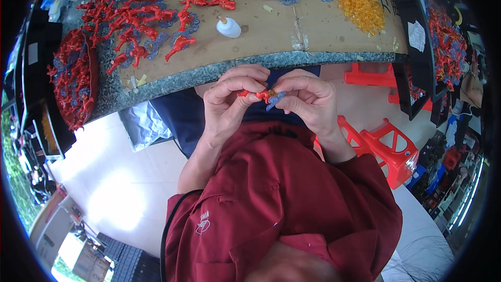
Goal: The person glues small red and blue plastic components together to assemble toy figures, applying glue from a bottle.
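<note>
Just off the table's near edge, my left hand (234, 93) pinches a small red plastic figure (261, 95) between thumb and fingers. My right hand (309, 99) grips a translucent blue plastic piece (274, 101) and holds it against the figure's right end. A bit of amber shows where the two meet. My fingertips cover much of both parts, so I cannot tell how they join. Beyond my hands, a white squeeze bottle (228, 27) with a narrow tip lies on the cardboard.
Cardboard (261, 36) covers the stone-topped table (172, 84). Red figures (138, 15) with blue pieces spread across its left, and amber pieces (357, 2) are heaped at far right. A red tray (94, 86) stands left, a black bin (421, 36) right. Red stools (389, 149) stand below.
</note>
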`<state>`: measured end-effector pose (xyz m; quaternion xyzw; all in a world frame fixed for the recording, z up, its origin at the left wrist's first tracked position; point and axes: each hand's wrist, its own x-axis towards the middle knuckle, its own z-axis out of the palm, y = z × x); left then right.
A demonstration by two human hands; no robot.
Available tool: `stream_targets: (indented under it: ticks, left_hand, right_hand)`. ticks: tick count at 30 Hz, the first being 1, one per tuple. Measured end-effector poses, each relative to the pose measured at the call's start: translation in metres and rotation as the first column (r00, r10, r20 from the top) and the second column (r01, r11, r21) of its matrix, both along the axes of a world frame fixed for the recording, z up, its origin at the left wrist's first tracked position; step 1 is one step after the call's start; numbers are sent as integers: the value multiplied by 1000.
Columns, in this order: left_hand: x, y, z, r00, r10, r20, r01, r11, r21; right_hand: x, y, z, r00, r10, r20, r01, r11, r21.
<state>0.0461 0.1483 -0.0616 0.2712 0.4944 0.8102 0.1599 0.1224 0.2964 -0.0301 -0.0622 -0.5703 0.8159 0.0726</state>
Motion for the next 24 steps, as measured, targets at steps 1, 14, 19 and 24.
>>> stream_targets:
  ticks: [1, 14, 19, 24]
  left_hand:
    - [0, 0, -1, 1000, -3, -4, 3, 1000, -3]
    - [-9, -3, -5, 992, -112, -58, 117, 990, 83]
    - [-14, -10, 4, 980, -143, -139, 144, 990, -1]
    - [-15, -13, 16, 974, -109, -196, 91, 991, -97]
  right_hand:
    - [1, -2, 1, 1000, -2, -18, 3, 1000, 31]
    - [3, -3, 9, 964, 41, -264, 120, 816, 565]
    - [2, -4, 2, 951, 74, -300, 104, 837, 537]
    - [-1, -6, 2, 955, 81, -285, 76, 862, 500]
